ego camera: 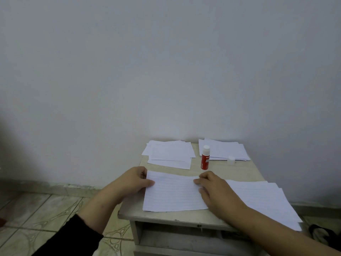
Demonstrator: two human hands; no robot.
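Left hand [136,180], right hand [215,191] hold lined sheet [173,194] side edges.

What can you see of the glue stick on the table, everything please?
The glue stick is a small cylinder, plastic by its look, with a red body bearing white lettering too blurred to read and a white top. It stands upright on the beige table, between the left paper stack and the right paper stack, just beyond the lined sheet. Only the table touches it; neither the left hand nor the right hand reaches it.
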